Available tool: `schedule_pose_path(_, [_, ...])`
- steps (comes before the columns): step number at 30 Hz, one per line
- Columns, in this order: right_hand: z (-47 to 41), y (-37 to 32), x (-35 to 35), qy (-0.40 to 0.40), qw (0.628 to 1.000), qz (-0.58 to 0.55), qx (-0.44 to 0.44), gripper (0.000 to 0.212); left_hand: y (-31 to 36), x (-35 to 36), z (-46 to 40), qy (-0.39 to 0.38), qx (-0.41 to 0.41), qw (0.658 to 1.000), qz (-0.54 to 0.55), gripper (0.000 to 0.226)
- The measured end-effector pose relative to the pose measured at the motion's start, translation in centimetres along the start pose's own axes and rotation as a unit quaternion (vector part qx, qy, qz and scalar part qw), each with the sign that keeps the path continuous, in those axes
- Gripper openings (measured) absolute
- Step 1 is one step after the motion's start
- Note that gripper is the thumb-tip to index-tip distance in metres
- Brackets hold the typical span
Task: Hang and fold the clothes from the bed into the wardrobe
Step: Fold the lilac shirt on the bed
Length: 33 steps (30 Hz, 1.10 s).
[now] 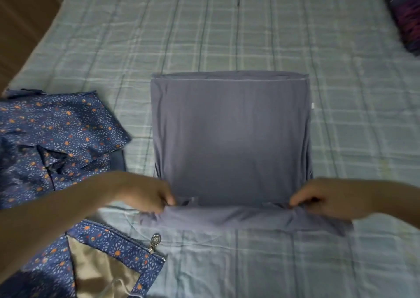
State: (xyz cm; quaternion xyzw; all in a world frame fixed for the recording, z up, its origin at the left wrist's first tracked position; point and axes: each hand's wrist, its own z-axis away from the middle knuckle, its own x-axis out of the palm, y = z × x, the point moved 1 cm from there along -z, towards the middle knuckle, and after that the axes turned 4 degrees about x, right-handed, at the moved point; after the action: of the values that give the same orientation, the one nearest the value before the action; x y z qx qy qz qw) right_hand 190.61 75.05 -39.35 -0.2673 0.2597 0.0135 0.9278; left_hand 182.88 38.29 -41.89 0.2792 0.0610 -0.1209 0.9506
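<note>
Hands, left [145, 193] and right [322, 198], pinch near corners of grey garment [229, 138] on bed [227, 29]. Lift both evenly; keep your fold edge square.

A plain grey-blue garment [230, 138], folded into a flat rectangle, lies on the checked bed [250, 24].

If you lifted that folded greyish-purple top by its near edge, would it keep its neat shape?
Probably not. The greyish-purple folded garment looks thin and soft, bunching into wrinkles where the left hand and right hand pinch its near edge, so it would likely sag. It seems light. Its layers lie loose on the checked bedsheet, so they may slide apart.
</note>
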Motion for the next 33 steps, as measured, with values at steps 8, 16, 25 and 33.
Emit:
schedule_pose_path(8, [-7.3, 4.5, -8.1, 0.154, 0.967, -0.108, 0.173, 0.03, -1.5, -10.2, -4.6, 0.336, -0.077, 0.938, -0.036, 0.024])
schedule_pose_path(16, [-11.1, 4.8, -9.8, 0.197, 0.946, 0.005, 0.259, 0.03, -2.2, -13.3, -6.2, 0.369, -0.158, 0.912, -0.083, 0.019])
schedule_pose_path(25, [-13.4, 5.0, -7.8, 0.475, 0.831, 0.118, 0.265, 0.051, -4.3, -12.1, -8.3, 0.562, -0.038, 0.783, -0.264, 0.052])
schedule_pose_path(33, [-14.1, 8.8, 1.3, 0.439, 0.848, 0.075, 0.288, 0.066, -8.4, -3.6, -12.1, 0.524, -0.032, 0.822, -0.219, 0.056])
